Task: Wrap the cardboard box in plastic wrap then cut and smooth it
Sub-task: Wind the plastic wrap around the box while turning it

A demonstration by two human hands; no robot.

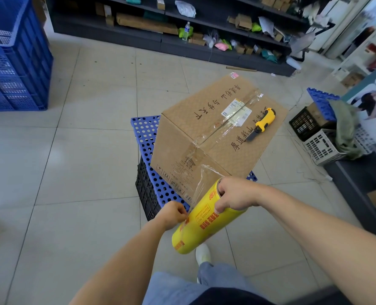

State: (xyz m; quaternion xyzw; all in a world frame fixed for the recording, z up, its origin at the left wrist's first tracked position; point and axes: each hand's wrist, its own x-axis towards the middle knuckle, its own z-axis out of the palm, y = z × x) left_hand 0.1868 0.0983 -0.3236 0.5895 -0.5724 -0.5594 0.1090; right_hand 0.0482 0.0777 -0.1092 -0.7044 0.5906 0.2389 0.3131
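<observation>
A large cardboard box (207, 128) with printed characters and taped seams sits tilted on a blue perforated board (146, 137). On its top lies a yellow utility knife (262, 123), blade out. In front of the box's near corner I hold a yellow roll of plastic wrap (202, 225). My right hand (234, 195) grips the roll's upper end, with fingers in the core. My left hand (174, 213) pinches the loose clear film edge (201, 183) at the roll's side. The film rises toward the box's near face.
The blue board rests on a black crate (146, 192). Blue stacked crates (13, 58) stand at far left. Dark shelves (182, 29) with parcels line the back. At right are white and black baskets (321, 142) and a dark counter (358, 179). My foot (202, 253) is below the roll.
</observation>
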